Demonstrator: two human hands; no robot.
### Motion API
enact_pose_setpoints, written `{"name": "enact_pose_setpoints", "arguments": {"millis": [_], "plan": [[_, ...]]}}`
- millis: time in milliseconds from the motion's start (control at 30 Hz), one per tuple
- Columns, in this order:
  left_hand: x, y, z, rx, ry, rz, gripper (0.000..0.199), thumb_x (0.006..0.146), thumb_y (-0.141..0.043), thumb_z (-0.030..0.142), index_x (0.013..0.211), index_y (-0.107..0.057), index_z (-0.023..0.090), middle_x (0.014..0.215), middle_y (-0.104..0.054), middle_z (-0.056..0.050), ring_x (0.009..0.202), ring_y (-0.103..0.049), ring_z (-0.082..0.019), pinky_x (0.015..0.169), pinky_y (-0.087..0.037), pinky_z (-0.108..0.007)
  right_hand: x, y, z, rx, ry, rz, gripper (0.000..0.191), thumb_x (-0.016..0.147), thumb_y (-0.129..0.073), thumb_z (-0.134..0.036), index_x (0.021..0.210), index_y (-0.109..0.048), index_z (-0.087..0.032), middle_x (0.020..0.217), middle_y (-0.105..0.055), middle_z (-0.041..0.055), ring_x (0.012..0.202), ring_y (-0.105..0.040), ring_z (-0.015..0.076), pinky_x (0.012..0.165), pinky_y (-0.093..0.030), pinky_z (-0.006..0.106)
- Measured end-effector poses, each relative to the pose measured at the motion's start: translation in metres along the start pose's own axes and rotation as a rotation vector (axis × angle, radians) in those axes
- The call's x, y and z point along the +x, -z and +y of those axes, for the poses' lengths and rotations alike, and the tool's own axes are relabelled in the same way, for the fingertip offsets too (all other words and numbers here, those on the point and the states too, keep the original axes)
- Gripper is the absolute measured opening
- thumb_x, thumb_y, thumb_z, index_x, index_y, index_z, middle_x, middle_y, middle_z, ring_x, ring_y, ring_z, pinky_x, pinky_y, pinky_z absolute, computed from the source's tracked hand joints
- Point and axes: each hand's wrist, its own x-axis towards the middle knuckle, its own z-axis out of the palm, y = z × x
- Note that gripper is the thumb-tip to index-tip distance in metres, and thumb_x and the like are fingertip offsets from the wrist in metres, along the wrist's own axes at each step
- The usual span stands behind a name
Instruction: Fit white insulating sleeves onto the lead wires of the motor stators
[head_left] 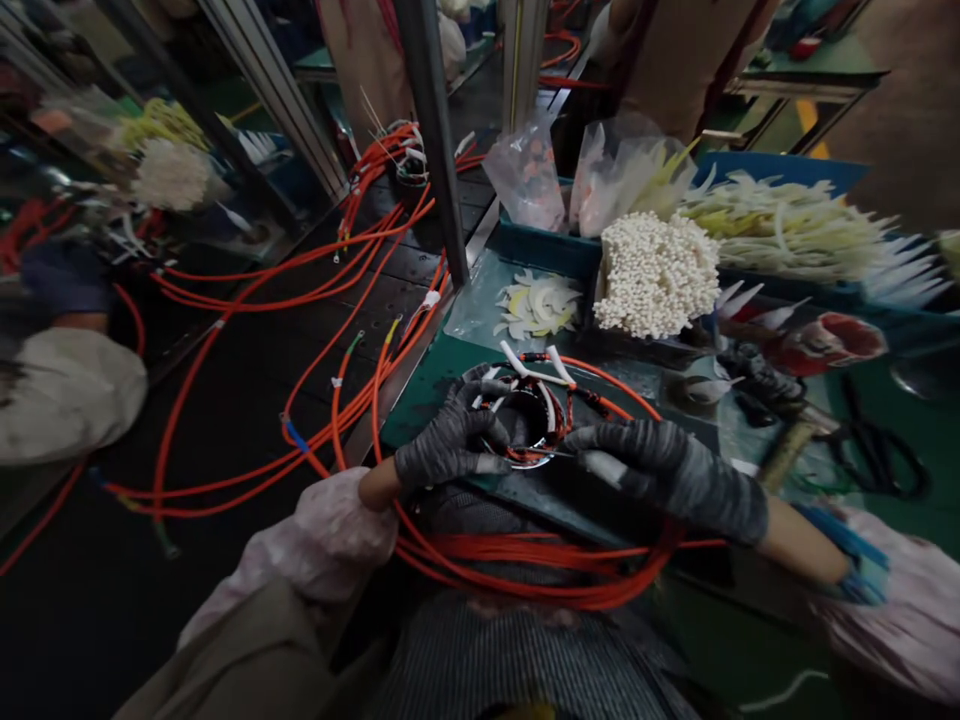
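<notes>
A small ring-shaped motor stator (553, 408) with copper-coloured windings and white sleeved leads sits on the green bench in front of me. My left hand (454, 435), in a grey glove with pale fingertips, is wrapped round its left side. At the opposite side, my right hand (660, 465), gloved alike, pinches something thin and dark by the stator's lower right rim; what it is I cannot make out. Orange cable (611, 378) runs from the stator behind my right hand. More orange cables (540, 575) lie looped across my lap below both hands.
A bundle of white sleeves (656, 275) stands behind the stator, near pale cut strips (540, 305) on plastic. Scissors (881, 450) and a hammer-like tool (795, 440) lie right. A metal post (435, 140) rises behind the bench. Cables cover the dark conveyor (360, 275); a co-worker's sleeve (71, 390) is left.
</notes>
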Motion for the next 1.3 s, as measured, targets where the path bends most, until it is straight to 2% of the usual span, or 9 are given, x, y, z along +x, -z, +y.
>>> {"name": "enact_pose_setpoints", "arguments": {"millis": [133, 333, 433, 600, 733, 867, 933, 1100, 1300], "plan": [[0.0, -0.003, -0.001, -0.006, 0.012, 0.01, 0.028, 0.082, -0.099, 0.043, 0.093, -0.082, 0.024, 0.157, -0.057, -0.012, 0.166, -0.03, -0.039, 0.14, -0.027, -0.063, 0.002, 0.008, 0.001, -0.005, 0.01, -0.052, 0.032, 0.107, -0.062, -0.026, 0.131, -0.083, -0.028, 0.12, -0.086, 0.0045, 0.106, -0.085, 0.0253, 0.099, -0.072, 0.038], [0.003, 0.002, 0.004, 0.02, 0.033, 0.0, 0.036, 0.082, -0.098, 0.049, 0.102, -0.083, 0.025, 0.154, -0.061, -0.013, 0.165, -0.034, -0.039, 0.139, -0.027, -0.063, 0.003, 0.004, 0.004, 0.083, -0.006, -0.062, 0.031, 0.108, -0.061, -0.03, 0.13, -0.083, -0.031, 0.123, -0.085, 0.003, 0.108, -0.083, 0.0248, 0.098, -0.071, 0.039], [0.004, 0.001, 0.007, 0.01, 0.048, -0.013, 0.033, 0.081, -0.098, 0.049, 0.098, -0.084, 0.025, 0.154, -0.061, -0.012, 0.165, -0.032, -0.041, 0.139, -0.026, -0.064, 0.005, 0.006, 0.008, 0.199, -0.14, -0.177, 0.032, 0.111, -0.059, -0.04, 0.127, -0.083, -0.029, 0.116, -0.085, 0.0033, 0.105, -0.081, 0.0238, 0.096, -0.07, 0.039], [0.005, -0.002, 0.005, 0.034, 0.067, -0.011, 0.036, 0.08, -0.1, 0.047, 0.103, -0.083, 0.025, 0.158, -0.059, -0.011, 0.166, -0.031, -0.04, 0.14, -0.026, -0.063, 0.018, 0.019, 0.017, 0.419, -0.413, -0.425, 0.054, 0.108, -0.06, -0.067, 0.117, -0.083, -0.019, 0.092, -0.079, 0.0061, 0.077, -0.07, 0.0189, 0.069, -0.064, 0.031], [0.006, -0.003, 0.002, 0.05, 0.032, -0.011, 0.036, 0.08, -0.099, 0.047, 0.104, -0.083, 0.025, 0.157, -0.059, -0.01, 0.165, -0.032, -0.041, 0.14, -0.025, -0.064, 0.032, 0.025, 0.025, 0.47, -0.359, -0.444, 0.061, 0.1, -0.069, -0.075, 0.114, -0.084, -0.017, 0.1, -0.08, 0.0078, 0.084, -0.07, 0.0182, 0.078, -0.064, 0.033], [0.007, -0.002, 0.002, 0.036, -0.011, 0.011, 0.039, 0.08, -0.1, 0.047, 0.105, -0.083, 0.023, 0.157, -0.058, -0.013, 0.166, -0.033, -0.041, 0.141, -0.026, -0.062, 0.037, 0.025, 0.033, 0.446, -0.321, -0.442, 0.063, 0.098, -0.069, -0.077, 0.108, -0.086, -0.018, 0.085, -0.078, 0.0049, 0.073, -0.067, 0.0166, 0.07, -0.063, 0.031], [0.008, -0.002, 0.003, 0.034, -0.007, -0.001, 0.037, 0.081, -0.099, 0.048, 0.103, -0.082, 0.023, 0.157, -0.059, -0.013, 0.166, -0.033, -0.04, 0.141, -0.025, -0.062, 0.036, 0.024, 0.034, 0.427, -0.292, -0.433, 0.06, 0.099, -0.069, -0.075, 0.105, -0.086, -0.018, 0.086, -0.078, 0.0049, 0.076, -0.069, 0.0173, 0.073, -0.064, 0.032], [0.008, -0.002, 0.0, 0.019, 0.017, -0.025, 0.036, 0.081, -0.098, 0.05, 0.101, -0.082, 0.025, 0.16, -0.055, -0.011, 0.167, -0.03, -0.04, 0.142, -0.022, -0.061, 0.034, 0.025, 0.034, 0.437, -0.279, -0.479, 0.056, 0.102, -0.067, -0.07, 0.116, -0.085, -0.018, 0.11, -0.082, 0.0088, 0.096, -0.074, 0.0217, 0.092, -0.065, 0.039], [0.008, -0.001, -0.003, -0.005, -0.002, -0.029, 0.036, 0.081, -0.098, 0.05, 0.102, -0.083, 0.025, 0.156, -0.056, -0.01, 0.167, -0.029, -0.041, 0.144, -0.019, -0.062, 0.04, 0.03, 0.041, 0.453, -0.297, -0.54, 0.061, 0.099, -0.07, -0.073, 0.118, -0.085, -0.017, 0.113, -0.082, 0.0108, 0.105, -0.073, 0.0249, 0.102, -0.062, 0.043]]}}
